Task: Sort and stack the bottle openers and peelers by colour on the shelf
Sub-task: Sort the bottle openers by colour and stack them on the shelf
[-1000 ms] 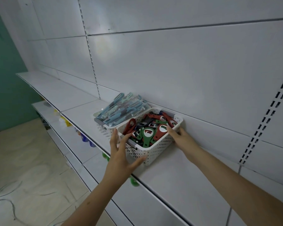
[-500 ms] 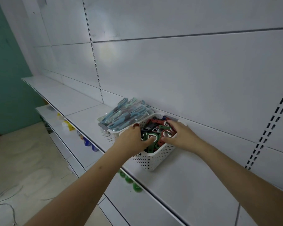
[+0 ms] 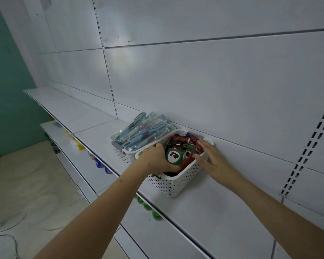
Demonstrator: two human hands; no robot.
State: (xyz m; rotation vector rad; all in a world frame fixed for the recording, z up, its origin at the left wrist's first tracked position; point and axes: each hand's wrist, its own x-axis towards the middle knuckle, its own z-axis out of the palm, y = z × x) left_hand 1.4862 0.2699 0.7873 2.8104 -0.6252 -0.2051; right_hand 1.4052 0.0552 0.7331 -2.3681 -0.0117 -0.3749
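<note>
The head camera, the only view, looks down along a white shelf (image 3: 204, 212) fixed to a white panelled back wall (image 3: 213, 90). Two white perforated plastic baskets stand on it side by side, touching, close to the wall.

The near basket (image 3: 176, 184) holds a loose heap of bottle openers (image 3: 183, 152): flat plastic pieces in red, dark green and a few dark blue or black ones, each with a round head and a pale opening in its middle. A green one with a white-and-red centre lies on top near the front, and a red one with a row of small holes leans toward the far rim. They are mixed together, no colour separated from another.

The far basket (image 3: 123, 156) is piled above its rim with peelers (image 3: 144, 128) in clear wrappers, their handles light blue, teal and greyish, lying roughly parallel and pointing toward the wall.

The left hand (image 3: 155, 159) reaches into the near basket from its left side, fingers curled down among the openers and the thumb along the front; whether it actually grips one cannot be told. The right hand (image 3: 211, 159) rests at the basket's right rim with fingers nearly straight and spread, fingertips touching the red openers at the edge, holding nothing.

Below, a lower shelf (image 3: 73, 156) carries small yellow, blue and green items too blurred to identify. A teal wall (image 3: 6, 90) closes the left side.
</note>
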